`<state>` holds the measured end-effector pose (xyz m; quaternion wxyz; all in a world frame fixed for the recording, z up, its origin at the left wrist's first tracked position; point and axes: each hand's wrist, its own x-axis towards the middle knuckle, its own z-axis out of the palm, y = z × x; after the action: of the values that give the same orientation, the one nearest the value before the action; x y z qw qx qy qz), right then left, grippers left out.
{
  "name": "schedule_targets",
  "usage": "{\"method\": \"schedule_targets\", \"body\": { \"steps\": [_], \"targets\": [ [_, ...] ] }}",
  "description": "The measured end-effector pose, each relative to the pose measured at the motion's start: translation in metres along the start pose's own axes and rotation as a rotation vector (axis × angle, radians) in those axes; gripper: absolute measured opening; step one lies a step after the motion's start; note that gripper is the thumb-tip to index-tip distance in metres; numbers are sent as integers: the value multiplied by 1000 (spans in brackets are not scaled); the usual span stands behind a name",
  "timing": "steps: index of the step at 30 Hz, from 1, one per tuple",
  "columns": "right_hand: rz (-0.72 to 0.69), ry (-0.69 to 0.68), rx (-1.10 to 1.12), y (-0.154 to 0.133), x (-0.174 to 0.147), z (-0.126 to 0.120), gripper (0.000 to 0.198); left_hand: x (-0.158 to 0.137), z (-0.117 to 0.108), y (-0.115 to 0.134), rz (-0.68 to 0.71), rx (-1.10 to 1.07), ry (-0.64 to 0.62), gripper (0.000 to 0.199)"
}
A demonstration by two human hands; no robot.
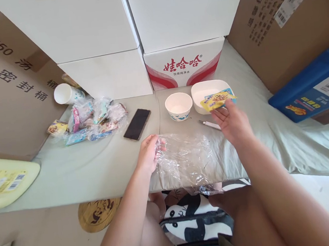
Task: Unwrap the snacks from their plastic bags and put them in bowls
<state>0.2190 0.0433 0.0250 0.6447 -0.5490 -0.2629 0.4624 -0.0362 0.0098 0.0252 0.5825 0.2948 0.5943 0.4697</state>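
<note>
My left hand (147,154) pinches a crinkled clear plastic bag (183,160), which spreads over the front edge of the cloth-covered surface. Between the thumb and fingers of my right hand (235,121) is a small yellow packet (216,101) with printed lettering. It is held over the near rim of a white rectangular bowl (199,92). A blue packet (229,91) shows behind the yellow one; whether it is also in my grip I cannot tell. Close by my right hand lies a utility knife (210,124). Left of the rectangular bowl stands a round white paper bowl (179,106) with blue print.
A phone (137,124) lies left of the bowls. Several wrapped packets (93,120) are heaped farther left beside a tipped paper cup (67,94). White boxes (103,74) and a red-printed carton (185,68) stand behind. A blue jug (314,91) is at right, a yellow jug (8,180) at left.
</note>
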Motion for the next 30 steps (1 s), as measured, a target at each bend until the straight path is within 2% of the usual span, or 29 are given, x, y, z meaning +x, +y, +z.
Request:
{"method": "schedule_targets", "body": {
  "steps": [2, 4, 8, 10, 12, 13, 15, 17, 19, 20, 23, 26, 28, 30],
  "targets": [
    [45, -3, -163, 4, -4, -9, 46, -2, -1, 0, 11, 9, -34, 36],
    [-7, -86, -368, 15, -18, -18, 49, -4, -4, 1, 21, 20, -132, 40],
    [-245, -494, -738, 35, -43, -25, 67, -10, -12, 2, 36, -11, -481, 49],
    [-237, -600, -850, 38, -46, -23, 54, -12, -17, 4, 34, -65, -578, 54],
    [-135, -580, -808, 36, -46, -20, 34, -12, -21, 6, 15, -93, -547, 56],
    [-60, -533, -718, 34, -45, -20, 32, -11, -23, 7, -3, -81, -490, 57],
    [126, -429, -469, 28, -46, -20, 44, -7, -27, 8, -53, -6, -338, 61],
    [324, -370, -278, 21, -48, -21, 69, -3, -32, 8, -84, 76, -203, 63],
    [465, -360, -197, 16, -50, -23, 85, 2, -36, 8, -76, 97, -114, 62],
    [491, -348, -164, 15, -50, -24, 88, 3, -39, 8, -67, 88, -80, 60],
    [416, -296, -8, 15, -50, -25, 94, 4, -44, 12, -40, -1, 13, 59],
    [273, -359, -15, 18, -52, -25, 106, -2, -46, 16, 24, -95, -74, 86],
    [189, -426, -157, 20, -53, -24, 100, -6, -46, 16, 61, -14, -145, 98],
    [92, -437, -289, 21, -52, -25, 81, -7, -48, 13, 94, 147, -121, 83]
  ]
}}
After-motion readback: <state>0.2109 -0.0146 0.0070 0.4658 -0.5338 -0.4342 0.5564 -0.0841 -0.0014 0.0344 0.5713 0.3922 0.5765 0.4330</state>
